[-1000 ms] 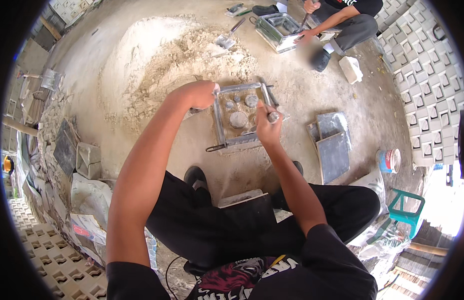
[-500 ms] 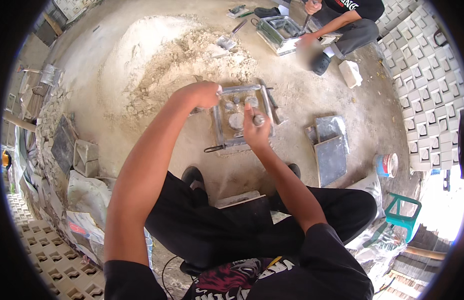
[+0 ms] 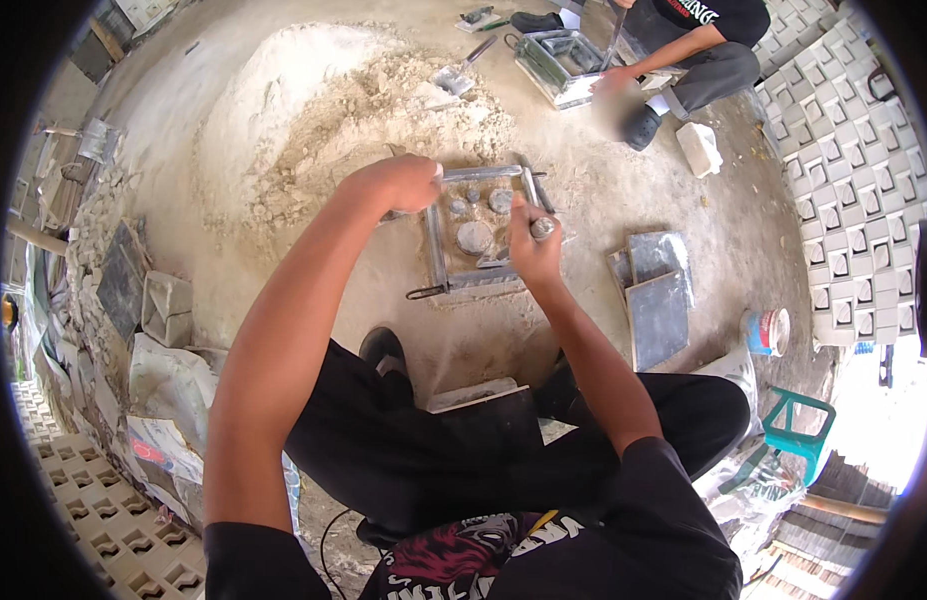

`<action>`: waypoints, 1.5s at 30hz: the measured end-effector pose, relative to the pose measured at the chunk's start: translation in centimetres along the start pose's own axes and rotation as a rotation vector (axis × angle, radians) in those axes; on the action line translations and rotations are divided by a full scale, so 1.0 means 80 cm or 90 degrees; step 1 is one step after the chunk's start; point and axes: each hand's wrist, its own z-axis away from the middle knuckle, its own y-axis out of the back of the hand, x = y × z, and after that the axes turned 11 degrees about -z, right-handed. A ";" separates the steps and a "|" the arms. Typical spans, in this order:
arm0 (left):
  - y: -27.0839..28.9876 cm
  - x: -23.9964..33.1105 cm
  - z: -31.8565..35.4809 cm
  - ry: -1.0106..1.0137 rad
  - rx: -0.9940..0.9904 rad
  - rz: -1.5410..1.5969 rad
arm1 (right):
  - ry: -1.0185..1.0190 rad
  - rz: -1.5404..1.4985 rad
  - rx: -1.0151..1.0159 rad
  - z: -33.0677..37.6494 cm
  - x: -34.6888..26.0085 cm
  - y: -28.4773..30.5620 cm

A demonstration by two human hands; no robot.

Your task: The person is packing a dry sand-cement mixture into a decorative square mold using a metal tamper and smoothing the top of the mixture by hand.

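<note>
A square metal mould frame (image 3: 435,240) lies on the dusty floor between my feet and a pile of pale powder. Inside it sit several round grey discs, the largest disc (image 3: 473,237) near the middle. My right hand (image 3: 535,255) is closed around the handle of a trowel, its round butt pointing up; the grey blade (image 3: 495,258) lies low inside the frame, partly hidden. At the frame's far left corner my left hand (image 3: 408,184) is closed, palm down. What it grips is hidden; a flat grey edge shows beneath it.
Beyond lies the powder pile (image 3: 303,100) with another trowel (image 3: 453,80) on it. A co-worker's hand (image 3: 611,82) rests at a second mould (image 3: 563,70), far right. Dark flat plates (image 3: 658,315), a bucket (image 3: 767,331) and a green stool (image 3: 798,425) stand right.
My right hand has moved a little to the right with the trowel, uncovering more of the discs and the blade. My left hand stays at the frame's corner. The co-worker's raised hand has moved up.
</note>
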 end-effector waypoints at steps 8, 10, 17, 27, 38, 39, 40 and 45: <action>0.007 -0.002 0.009 -0.030 0.010 -0.003 | 0.076 0.014 0.080 -0.012 -0.003 0.004; 0.008 -0.001 0.007 -0.019 0.001 -0.004 | 0.023 -0.109 0.122 -0.021 -0.016 0.009; 0.008 -0.004 0.009 -0.038 -0.005 -0.003 | 0.057 -0.047 0.124 -0.015 -0.017 0.012; 0.015 0.004 0.017 -0.006 -0.012 0.002 | 0.155 -0.044 0.110 0.000 -0.002 0.018; 0.014 -0.003 0.016 -0.013 -0.022 0.048 | -0.056 -0.033 0.068 -0.017 -0.018 0.036; 0.011 -0.006 0.017 -0.010 -0.022 0.035 | -0.080 -0.070 0.065 -0.007 -0.044 0.029; 0.013 0.004 0.012 -0.023 -0.013 0.025 | 0.035 -0.032 0.087 -0.011 -0.028 0.040; 0.000 -0.002 -0.003 -0.038 0.007 0.028 | 0.060 -0.007 0.093 -0.012 -0.023 0.033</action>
